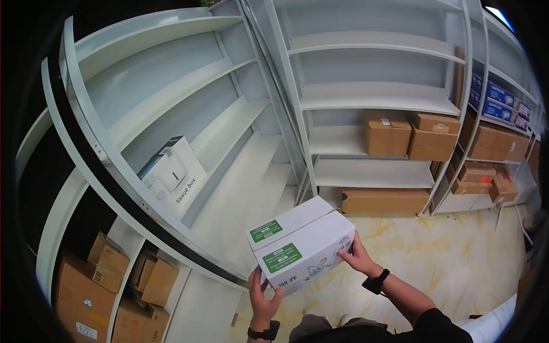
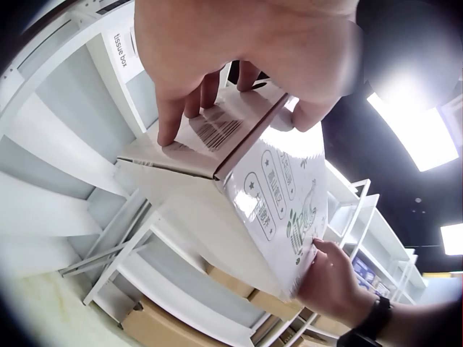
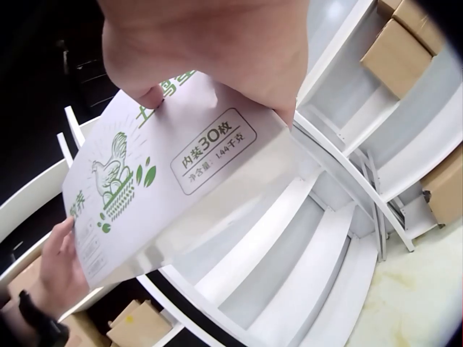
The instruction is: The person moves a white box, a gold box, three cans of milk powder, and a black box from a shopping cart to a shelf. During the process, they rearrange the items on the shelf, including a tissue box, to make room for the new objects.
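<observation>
Between both hands is a white cardboard egg box (image 1: 309, 243), with green labels on its closed top and a hen over a basket of eggs printed on its side. My left hand (image 1: 264, 300) grips its left end, thumb on the near side and fingers on the end panel with the barcode. At the opposite end, my right hand (image 1: 360, 258) holds the box, its thumb on the printed side. From the right wrist view, the egg box (image 3: 155, 181) shows its printed face and bare underside. It is held tilted in front of the shelves.
A white tissue box package (image 1: 174, 171) stands on the left rack (image 1: 171, 80). Brown cartons (image 1: 389, 137) sit on the back rack, with a long one (image 1: 383, 201) at its bottom. Open cartons (image 1: 154, 280) fill the lower left shelves. Blue boxes (image 1: 497, 100) are at far right, above marbled floor (image 1: 457, 257).
</observation>
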A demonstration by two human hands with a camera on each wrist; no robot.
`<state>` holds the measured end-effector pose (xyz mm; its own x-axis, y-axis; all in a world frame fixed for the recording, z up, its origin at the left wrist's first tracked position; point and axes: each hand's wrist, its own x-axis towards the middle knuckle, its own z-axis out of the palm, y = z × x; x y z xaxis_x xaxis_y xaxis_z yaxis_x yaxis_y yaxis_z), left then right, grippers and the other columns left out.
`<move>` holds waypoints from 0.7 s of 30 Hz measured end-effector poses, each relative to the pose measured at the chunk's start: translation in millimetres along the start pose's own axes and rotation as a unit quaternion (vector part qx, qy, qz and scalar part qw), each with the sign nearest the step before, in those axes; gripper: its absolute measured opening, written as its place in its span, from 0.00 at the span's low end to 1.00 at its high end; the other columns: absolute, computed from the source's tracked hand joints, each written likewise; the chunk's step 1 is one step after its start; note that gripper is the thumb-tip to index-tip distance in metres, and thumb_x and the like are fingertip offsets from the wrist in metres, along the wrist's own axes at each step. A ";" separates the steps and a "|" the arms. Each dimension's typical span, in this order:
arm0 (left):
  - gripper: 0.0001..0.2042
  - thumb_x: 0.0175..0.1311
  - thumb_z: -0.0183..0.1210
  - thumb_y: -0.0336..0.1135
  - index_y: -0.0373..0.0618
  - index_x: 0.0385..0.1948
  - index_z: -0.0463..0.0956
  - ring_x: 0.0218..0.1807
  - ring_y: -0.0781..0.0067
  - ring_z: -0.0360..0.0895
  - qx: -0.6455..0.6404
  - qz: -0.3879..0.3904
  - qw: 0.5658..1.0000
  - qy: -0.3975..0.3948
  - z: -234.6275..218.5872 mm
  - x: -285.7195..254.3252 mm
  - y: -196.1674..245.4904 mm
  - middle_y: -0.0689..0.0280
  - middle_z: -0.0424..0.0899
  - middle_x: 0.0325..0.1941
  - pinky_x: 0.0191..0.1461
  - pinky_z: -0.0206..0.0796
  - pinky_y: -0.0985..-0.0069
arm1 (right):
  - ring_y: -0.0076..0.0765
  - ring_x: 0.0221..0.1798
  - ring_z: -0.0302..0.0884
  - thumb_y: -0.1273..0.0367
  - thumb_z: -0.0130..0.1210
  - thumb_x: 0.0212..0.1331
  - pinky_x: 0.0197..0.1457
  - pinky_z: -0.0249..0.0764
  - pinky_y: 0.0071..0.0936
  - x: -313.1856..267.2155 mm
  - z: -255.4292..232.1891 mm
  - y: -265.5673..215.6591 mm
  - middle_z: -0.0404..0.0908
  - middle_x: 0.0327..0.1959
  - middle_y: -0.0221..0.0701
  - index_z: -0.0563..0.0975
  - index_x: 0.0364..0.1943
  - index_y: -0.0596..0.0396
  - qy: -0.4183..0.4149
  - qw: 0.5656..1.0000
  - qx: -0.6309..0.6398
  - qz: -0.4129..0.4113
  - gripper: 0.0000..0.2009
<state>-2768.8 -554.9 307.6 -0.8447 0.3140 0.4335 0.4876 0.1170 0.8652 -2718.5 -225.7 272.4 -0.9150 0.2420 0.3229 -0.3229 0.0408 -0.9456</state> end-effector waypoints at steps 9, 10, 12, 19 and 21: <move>0.36 0.57 0.64 0.29 0.34 0.69 0.58 0.69 0.56 0.64 0.029 0.112 0.991 0.073 -13.8 246.0 -51.2 0.53 0.60 0.70 0.64 0.69 0.60 | 0.33 0.71 0.59 0.74 0.56 0.65 0.73 0.58 0.36 316.7 7.8 21.0 0.62 0.68 0.36 0.47 0.74 0.56 -0.080 0.994 0.013 -0.076 0.38; 0.35 0.57 0.64 0.29 0.33 0.68 0.60 0.70 0.55 0.64 0.030 0.132 0.987 0.085 -15.3 278.8 -52.1 0.51 0.60 0.72 0.66 0.67 0.62 | 0.33 0.71 0.59 0.74 0.56 0.65 0.73 0.58 0.36 352.2 11.5 20.9 0.62 0.68 0.36 0.47 0.74 0.56 -0.088 0.993 0.004 -0.082 0.38; 0.34 0.58 0.63 0.30 0.32 0.67 0.61 0.70 0.52 0.65 0.018 0.136 0.984 0.112 -13.1 328.4 -47.4 0.49 0.61 0.71 0.67 0.65 0.63 | 0.33 0.72 0.56 0.74 0.55 0.65 0.75 0.54 0.36 401.9 15.6 19.9 0.60 0.69 0.37 0.46 0.75 0.57 -0.062 0.993 0.017 -0.100 0.38; 0.32 0.59 0.62 0.30 0.32 0.67 0.62 0.70 0.49 0.64 0.127 0.182 0.968 0.117 -39.9 484.8 -80.4 0.47 0.61 0.71 0.69 0.62 0.59 | 0.33 0.69 0.56 0.75 0.54 0.63 0.75 0.51 0.33 579.8 48.8 44.3 0.61 0.64 0.37 0.49 0.69 0.58 -0.051 0.986 0.018 -0.160 0.33; 0.33 0.59 0.62 0.30 0.32 0.67 0.61 0.71 0.49 0.63 0.078 0.188 0.967 0.154 -44.5 519.2 -110.1 0.47 0.60 0.72 0.70 0.62 0.59 | 0.33 0.69 0.57 0.74 0.55 0.63 0.74 0.52 0.33 631.1 63.3 58.0 0.62 0.64 0.37 0.50 0.70 0.58 -0.091 0.981 -0.010 -0.168 0.34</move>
<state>-3270.8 -446.7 448.6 -0.6145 0.0688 0.7859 0.7806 0.1971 0.5932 -3330.0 -132.0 423.9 -0.7863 0.0339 0.6169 -0.6108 0.1076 -0.7844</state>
